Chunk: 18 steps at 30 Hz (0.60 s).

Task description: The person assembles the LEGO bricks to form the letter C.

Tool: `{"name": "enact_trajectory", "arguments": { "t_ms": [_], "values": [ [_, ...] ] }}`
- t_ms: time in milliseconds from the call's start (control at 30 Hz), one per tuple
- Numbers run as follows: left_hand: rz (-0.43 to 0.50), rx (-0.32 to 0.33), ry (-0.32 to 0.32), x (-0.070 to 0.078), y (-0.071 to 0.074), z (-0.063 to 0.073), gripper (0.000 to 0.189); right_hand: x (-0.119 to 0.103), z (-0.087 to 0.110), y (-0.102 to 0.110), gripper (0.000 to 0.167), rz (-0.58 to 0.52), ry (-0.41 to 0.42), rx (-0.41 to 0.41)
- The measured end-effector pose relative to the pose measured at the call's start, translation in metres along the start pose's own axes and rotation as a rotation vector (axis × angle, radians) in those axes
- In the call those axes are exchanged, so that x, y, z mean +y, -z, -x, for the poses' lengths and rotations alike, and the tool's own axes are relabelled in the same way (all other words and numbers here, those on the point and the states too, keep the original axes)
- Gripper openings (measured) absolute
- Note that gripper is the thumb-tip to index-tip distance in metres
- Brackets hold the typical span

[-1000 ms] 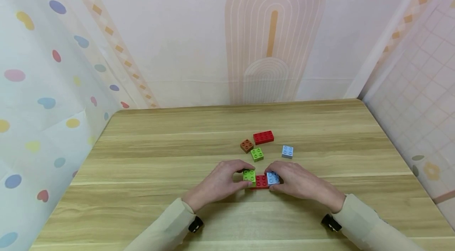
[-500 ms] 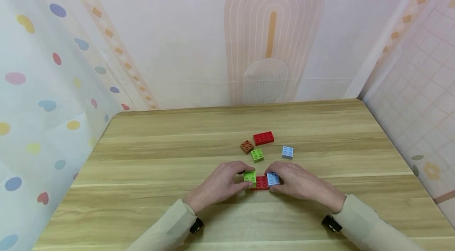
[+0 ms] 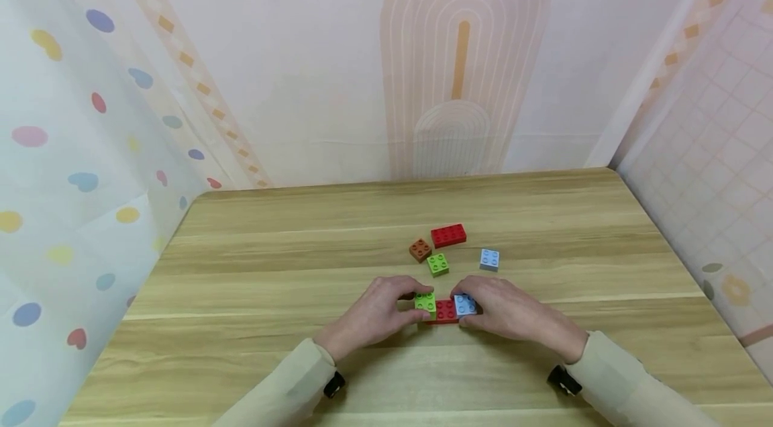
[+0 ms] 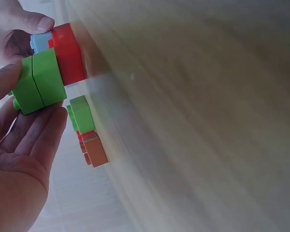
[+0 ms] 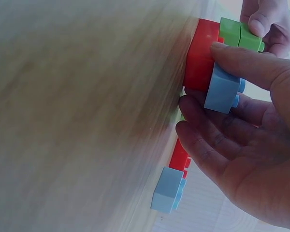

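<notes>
In the head view, a red building brick (image 3: 446, 311) lies on the table between both hands. My left hand (image 3: 377, 313) pinches a stack of two green bricks (image 4: 41, 79) at the red brick's left end, thumb on the near side and fingers on the far side. My right hand (image 3: 504, 309) pinches a light blue brick (image 5: 224, 89) set on the red brick's right end. The studs in the middle of the red brick show between the two. Fingers hide parts of the green and blue bricks.
Behind the hands lie a loose green brick (image 3: 438, 264), a brown brick (image 3: 420, 250), a long red brick (image 3: 449, 235) and another light blue brick (image 3: 490, 260). The wooden table (image 3: 272, 266) meets a patterned cloth backdrop (image 3: 302, 78) at its far edge.
The head view has shifted very slightly. Both hands keep their hold on the green and light blue bricks, with no clear movement against the table.
</notes>
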<state>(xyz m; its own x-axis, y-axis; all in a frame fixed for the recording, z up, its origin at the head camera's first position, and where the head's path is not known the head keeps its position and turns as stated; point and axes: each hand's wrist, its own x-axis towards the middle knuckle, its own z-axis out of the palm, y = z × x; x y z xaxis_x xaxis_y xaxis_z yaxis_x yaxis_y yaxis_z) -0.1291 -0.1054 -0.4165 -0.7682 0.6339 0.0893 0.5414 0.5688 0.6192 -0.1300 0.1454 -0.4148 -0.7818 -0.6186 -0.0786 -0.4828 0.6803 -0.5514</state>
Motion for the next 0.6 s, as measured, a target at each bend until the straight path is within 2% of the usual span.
{"name": "enact_trajectory", "arguments": {
  "t_ms": [267,467,600],
  "values": [
    [-0.042,-0.008,-0.002,0.0006,0.0006,-0.0020,0.037,-0.0005,-0.0001,0.0005,0.036,0.001,0.000,0.000],
    [-0.034,-0.015,-0.001,0.0008,0.0010,-0.0026,0.035,0.0001,0.0000,0.0000,0.036,0.003,0.005,0.003],
    [-0.052,-0.021,0.021,0.0024,0.0004,-0.0032,0.035,0.0010,0.0003,-0.0001,0.036,0.001,0.007,0.006]
  ]
}}
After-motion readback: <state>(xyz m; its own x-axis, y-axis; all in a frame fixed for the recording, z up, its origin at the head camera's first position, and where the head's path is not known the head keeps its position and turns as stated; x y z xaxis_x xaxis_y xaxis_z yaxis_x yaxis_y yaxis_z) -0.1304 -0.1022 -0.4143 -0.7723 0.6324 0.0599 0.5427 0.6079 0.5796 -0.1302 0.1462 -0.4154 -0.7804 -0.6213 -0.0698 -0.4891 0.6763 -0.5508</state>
